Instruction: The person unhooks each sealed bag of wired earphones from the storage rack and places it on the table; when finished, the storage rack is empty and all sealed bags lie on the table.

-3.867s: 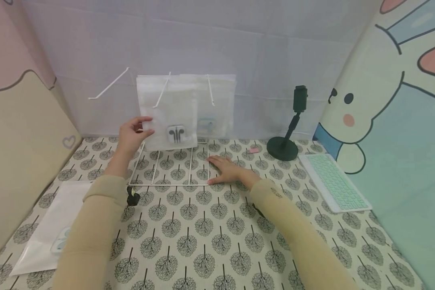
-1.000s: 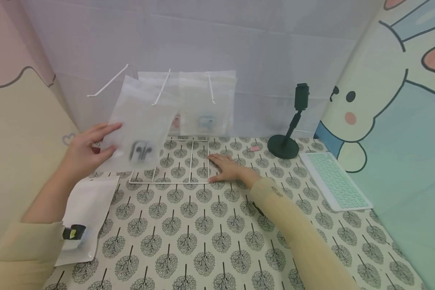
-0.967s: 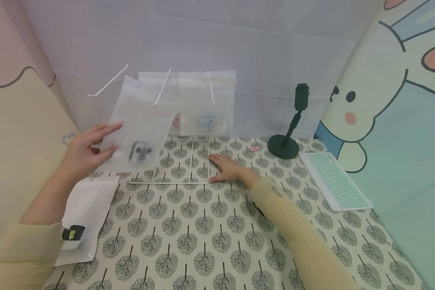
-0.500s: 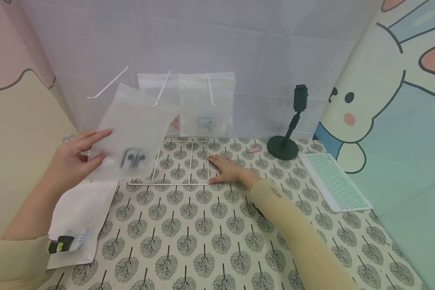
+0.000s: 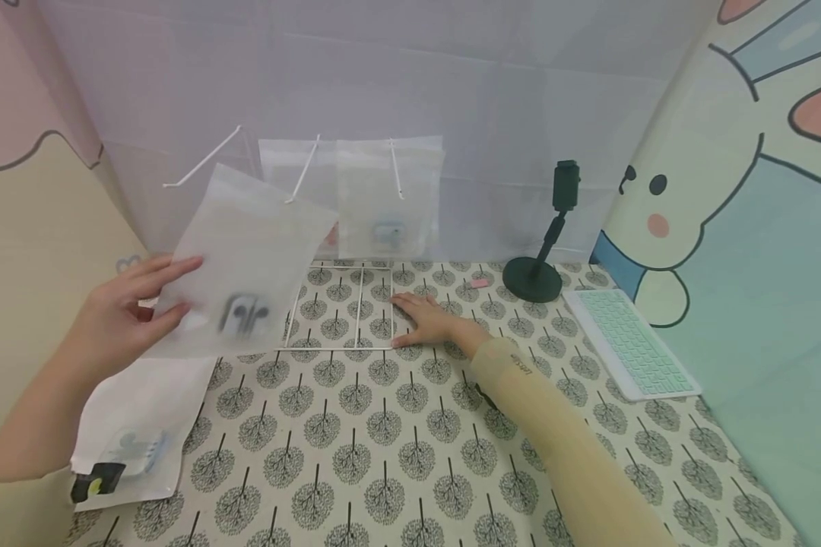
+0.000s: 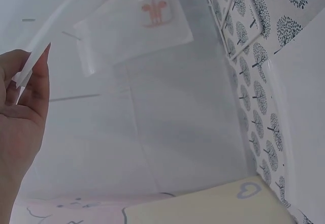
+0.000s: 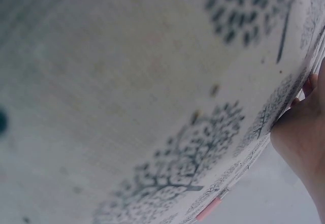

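Observation:
My left hand pinches the left edge of a frosted zip bag between thumb and fingers. A case of dark earphones shows through the bag's lower part. The bag hangs tilted in front of the white wire display rack, clear of the bare left hook. Its upper right part overlaps the middle hook in the head view. Behind it hangs another bag with red earphones, partly hidden. My right hand rests at the right side of the rack's base, fingers and thumb spread.
More frosted bags hang on the right hook. A white bag with a pale earphone case lies at the left. To the right stand a black stand and a green-keyed keyboard, near a small pink piece.
My left hand has drawn the bag with dark earphones from in front of the middle hook leftward, down and nearer, tilting it. My right hand has stayed at the rack's base.

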Demonstrator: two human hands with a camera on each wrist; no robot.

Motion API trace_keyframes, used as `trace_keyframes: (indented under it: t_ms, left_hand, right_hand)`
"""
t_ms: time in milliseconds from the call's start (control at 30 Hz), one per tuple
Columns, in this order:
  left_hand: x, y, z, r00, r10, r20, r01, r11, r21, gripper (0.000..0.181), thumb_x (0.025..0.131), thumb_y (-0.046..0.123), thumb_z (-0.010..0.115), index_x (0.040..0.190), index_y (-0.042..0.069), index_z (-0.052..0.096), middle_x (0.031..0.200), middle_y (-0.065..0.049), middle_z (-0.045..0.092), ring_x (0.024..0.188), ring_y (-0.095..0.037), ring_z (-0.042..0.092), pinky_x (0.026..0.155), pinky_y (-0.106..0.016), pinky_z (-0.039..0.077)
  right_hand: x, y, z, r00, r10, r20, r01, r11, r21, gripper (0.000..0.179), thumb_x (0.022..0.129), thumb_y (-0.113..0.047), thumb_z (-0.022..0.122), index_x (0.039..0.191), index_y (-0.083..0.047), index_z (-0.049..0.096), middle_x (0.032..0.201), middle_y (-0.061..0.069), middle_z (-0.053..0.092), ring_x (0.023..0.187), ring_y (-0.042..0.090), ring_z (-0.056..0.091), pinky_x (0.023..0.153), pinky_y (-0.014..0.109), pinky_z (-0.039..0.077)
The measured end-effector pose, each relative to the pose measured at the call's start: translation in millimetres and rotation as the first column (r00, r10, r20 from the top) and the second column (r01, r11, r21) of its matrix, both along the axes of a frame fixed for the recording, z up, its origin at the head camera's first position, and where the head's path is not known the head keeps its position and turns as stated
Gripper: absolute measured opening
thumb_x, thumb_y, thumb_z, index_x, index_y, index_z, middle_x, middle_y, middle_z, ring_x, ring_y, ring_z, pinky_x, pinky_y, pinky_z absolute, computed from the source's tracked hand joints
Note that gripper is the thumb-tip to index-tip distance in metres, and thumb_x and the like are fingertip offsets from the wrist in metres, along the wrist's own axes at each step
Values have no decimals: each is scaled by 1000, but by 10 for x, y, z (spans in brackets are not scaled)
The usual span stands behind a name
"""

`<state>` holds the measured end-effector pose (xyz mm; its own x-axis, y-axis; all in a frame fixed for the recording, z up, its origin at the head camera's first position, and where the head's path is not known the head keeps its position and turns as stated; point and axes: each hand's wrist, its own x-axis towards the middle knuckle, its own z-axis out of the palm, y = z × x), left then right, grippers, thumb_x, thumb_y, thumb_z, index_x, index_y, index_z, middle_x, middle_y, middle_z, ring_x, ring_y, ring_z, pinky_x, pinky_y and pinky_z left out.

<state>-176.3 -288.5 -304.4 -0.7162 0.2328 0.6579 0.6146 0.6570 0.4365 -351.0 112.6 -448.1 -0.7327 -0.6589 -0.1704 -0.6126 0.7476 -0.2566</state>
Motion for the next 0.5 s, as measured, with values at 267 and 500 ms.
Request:
trace_keyframes:
  t_ms: [267,500]
  left_hand:
    - [75,29,41,998,-54,23,54,998,24,66,66,-25,68,125,3,61,131,19,52,100,4,52,62,-2,48]
    - [129,9,78,999,-40,36,39,998,39,67,65,-25,69,125,2,61,131,20,52,106,6,52,59,-2,47]
  right_hand:
    - [15,-1,7,1000,-8,14,8,1000,7,100,79,-67,58,153,-20,10,159,5,9,146,23,7,117,49,0]
    - [25,-6,20,1000,-3,3,3,1000,0,100,79,-66,59,153,-18,11,159,7,11,146,24,9,117,51,1]
